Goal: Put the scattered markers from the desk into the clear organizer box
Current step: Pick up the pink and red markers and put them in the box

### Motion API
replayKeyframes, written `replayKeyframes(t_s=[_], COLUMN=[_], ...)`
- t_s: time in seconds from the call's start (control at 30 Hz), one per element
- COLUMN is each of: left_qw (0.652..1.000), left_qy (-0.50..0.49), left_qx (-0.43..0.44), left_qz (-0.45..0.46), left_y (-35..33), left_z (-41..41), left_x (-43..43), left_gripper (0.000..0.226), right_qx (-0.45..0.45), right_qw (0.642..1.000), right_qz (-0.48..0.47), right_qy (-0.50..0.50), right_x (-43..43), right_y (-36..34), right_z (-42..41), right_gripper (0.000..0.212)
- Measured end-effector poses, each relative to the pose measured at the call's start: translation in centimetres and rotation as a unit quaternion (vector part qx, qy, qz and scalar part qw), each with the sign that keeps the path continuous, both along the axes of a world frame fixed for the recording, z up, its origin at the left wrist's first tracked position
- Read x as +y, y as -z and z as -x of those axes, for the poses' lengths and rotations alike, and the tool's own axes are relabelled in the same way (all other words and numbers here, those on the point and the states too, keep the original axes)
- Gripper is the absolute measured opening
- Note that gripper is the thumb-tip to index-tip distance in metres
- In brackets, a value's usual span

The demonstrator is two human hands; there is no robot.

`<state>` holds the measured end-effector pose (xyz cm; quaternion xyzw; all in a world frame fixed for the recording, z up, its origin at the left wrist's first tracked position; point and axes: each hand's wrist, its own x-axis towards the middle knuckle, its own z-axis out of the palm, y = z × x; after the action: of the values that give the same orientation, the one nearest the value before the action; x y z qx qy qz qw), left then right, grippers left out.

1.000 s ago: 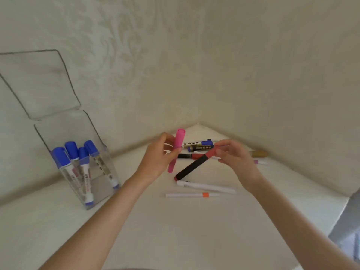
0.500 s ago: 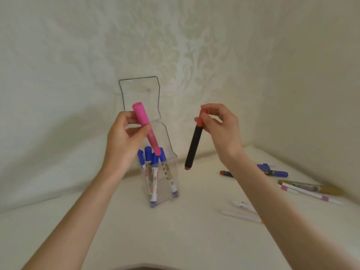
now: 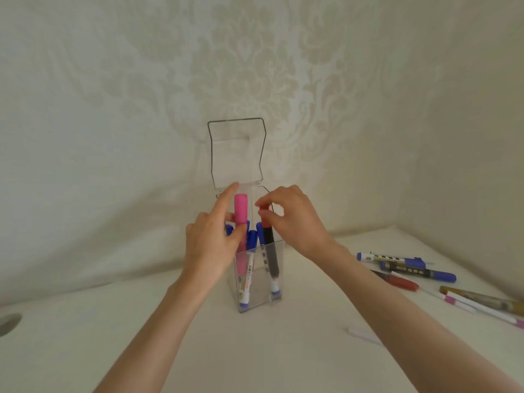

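The clear organizer box (image 3: 259,303) stands upright at the middle of the desk with its lid (image 3: 236,154) flipped open against the wall. Several blue-capped markers (image 3: 251,236) stand inside it. My left hand (image 3: 211,245) grips a pink marker (image 3: 241,211), whose lower half is inside the box. My right hand (image 3: 295,219) pinches the red cap of a black marker (image 3: 269,245), which also reaches down into the box. More markers (image 3: 408,269) lie scattered on the desk at the right.
The white desk (image 3: 113,336) sits in a corner between two patterned walls. A round cable hole (image 3: 8,321) is at the left edge. A thin white pen (image 3: 361,334) lies just beside my right forearm.
Both hands carried the pink and black markers from the pile to the box and lowered them into it. The view turned left, so the box is now centred.
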<state>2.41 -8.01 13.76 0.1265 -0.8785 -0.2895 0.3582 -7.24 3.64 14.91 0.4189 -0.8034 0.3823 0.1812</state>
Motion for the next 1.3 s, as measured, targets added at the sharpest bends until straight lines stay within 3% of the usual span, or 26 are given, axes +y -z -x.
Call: replayKeyframes(t_s=[0.1,0.23,0.47,0.63,0.87,0.97,1.07,1.17,1.3], left_qw=[0.998,0.990,0.948,0.927,0.937,0.949,0.959,0.973,0.994], left_qy=[-0.017,-0.060,-0.121,-0.162,-0.125,-0.087,-0.086,-0.083,-0.038], left_qx=[-0.025,-0.076,-0.176,-0.220,-0.243,-0.208,-0.132,-0.017,0.057], left_qz=[0.047,0.099,0.235,0.259,0.215,0.219,0.233,0.215,0.089], left_y=[0.1,-0.2,0.0,-0.6,-0.5,0.0,0.4,1.0,1.4], left_z=[0.4,1.1,1.6,2.2,2.5,2.0,1.1,-0.4,-1.9], left_x=[0.2,0.4,0.8,1.2,0.5,0.0,-0.2,-0.8,-1.0], left_gripper=[0.039,0.034,0.020,0.016,0.008,0.013,0.017,0.018,0.024], right_qx=[0.054,0.065,0.158,0.202,0.230,0.279,0.282,0.254,0.214], right_qw=[0.992,0.989,0.955,0.936,0.930,0.909,0.899,0.916,0.951], right_qz=[-0.110,-0.127,-0.248,-0.286,-0.276,-0.293,-0.325,-0.307,-0.221], right_qy=[0.003,0.028,0.026,0.027,0.079,0.104,0.083,0.057,0.024], right_x=[-0.3,-0.7,-1.0,-1.1,-1.6,-2.0,-2.2,-1.7,-0.3], right_y=[0.2,0.2,0.2,-0.2,0.5,-0.3,-0.8,-0.2,0.0], right_z=[0.4,0.7,1.1,1.2,1.2,1.2,1.3,2.1,1.4], right_gripper=[0.019,0.016,0.016,0.024,0.032,0.044,0.027,0.017,0.017])
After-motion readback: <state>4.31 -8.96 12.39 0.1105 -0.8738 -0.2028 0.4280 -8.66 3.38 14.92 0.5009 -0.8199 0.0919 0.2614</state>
